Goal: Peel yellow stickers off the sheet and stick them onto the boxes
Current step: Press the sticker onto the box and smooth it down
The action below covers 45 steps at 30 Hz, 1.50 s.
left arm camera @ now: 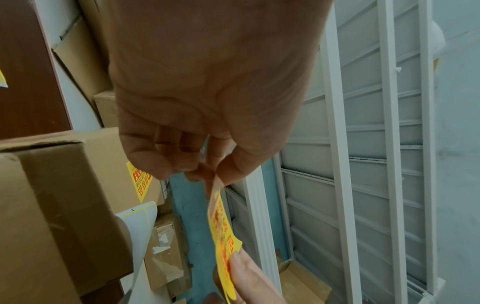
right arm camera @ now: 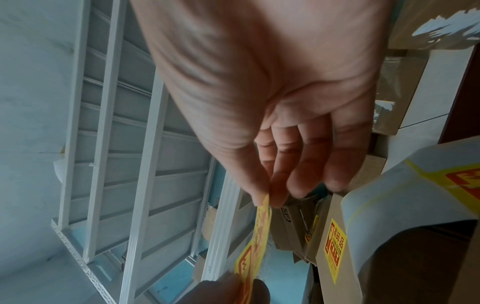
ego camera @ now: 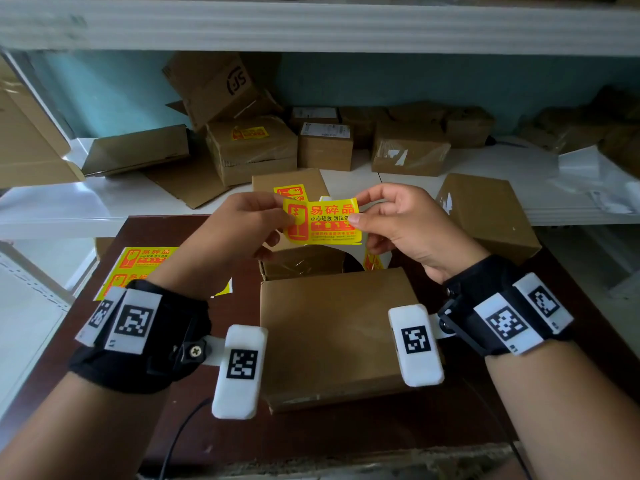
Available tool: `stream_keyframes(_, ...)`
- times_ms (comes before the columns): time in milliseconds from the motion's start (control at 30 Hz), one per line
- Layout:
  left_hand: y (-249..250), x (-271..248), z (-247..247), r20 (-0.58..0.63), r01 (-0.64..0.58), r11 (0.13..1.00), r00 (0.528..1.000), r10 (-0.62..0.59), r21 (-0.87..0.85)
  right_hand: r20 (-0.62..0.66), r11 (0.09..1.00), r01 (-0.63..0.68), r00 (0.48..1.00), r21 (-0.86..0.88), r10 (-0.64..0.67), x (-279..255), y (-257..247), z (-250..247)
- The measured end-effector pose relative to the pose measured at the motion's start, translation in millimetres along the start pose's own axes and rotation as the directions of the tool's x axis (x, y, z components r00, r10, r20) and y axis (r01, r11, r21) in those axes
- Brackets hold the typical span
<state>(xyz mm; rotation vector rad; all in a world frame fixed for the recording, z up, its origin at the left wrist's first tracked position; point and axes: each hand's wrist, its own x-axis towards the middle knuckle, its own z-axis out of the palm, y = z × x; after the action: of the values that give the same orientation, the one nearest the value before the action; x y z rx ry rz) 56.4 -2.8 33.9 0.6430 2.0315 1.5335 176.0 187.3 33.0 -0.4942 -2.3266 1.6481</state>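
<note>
Both hands hold one yellow sticker (ego camera: 322, 220) with red print in the air above the boxes. My left hand (ego camera: 289, 213) pinches its left edge and my right hand (ego camera: 356, 211) pinches its right edge. The wrist views show the sticker (left arm camera: 223, 232) (right arm camera: 259, 232) edge-on between thumb and fingertips of my left hand (left arm camera: 215, 172) and my right hand (right arm camera: 265, 200). A curled white backing sheet (ego camera: 377, 259) (right arm camera: 402, 201) hangs under my right hand; whether its lower fingers hold it I cannot tell. A plain brown box (ego camera: 336, 327) lies just below.
A sheet of yellow stickers (ego camera: 145, 261) lies on the dark table (ego camera: 207, 427) at left. Behind the hands stands a box with a sticker on it (ego camera: 291, 190); another stickered box (ego camera: 249, 147) sits on the white shelf (ego camera: 519, 188). An unlabelled box (ego camera: 485, 209) is at right.
</note>
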Motion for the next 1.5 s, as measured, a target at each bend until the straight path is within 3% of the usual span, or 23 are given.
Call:
stream_keyframes(167,-2,-3,-4,0.05,-0.029,0.998,0.998,0.026,0.054,-0.011,1.0,-0.006,1.0,-0.014,0.006,-1,0,-4)
stream_keyframes(400,1,-6,-7,0.05,0.019,0.999,0.999,-0.02,0.031,0.026,0.998,-0.032,0.999,-0.046,0.033,-5,4,-8)
stream_keyframes(733,-4,-17,-1,0.18,0.08,0.964,0.975,-0.128,0.254,0.117,0.989,-0.105,0.986,-0.099,0.117,-21,18,-8)
stream_keyframes(1033,-13,-29,10,0.184,0.078,0.934,0.972,-0.149,0.348,0.2,0.969,-0.113,0.967,-0.219,0.158,-32,24,-6)
stream_keyframes(1500,-16,-37,14,0.212,0.053,0.876,0.961,-0.175,0.48,0.212,0.947,-0.124,0.958,-0.296,0.192,-36,29,-3)
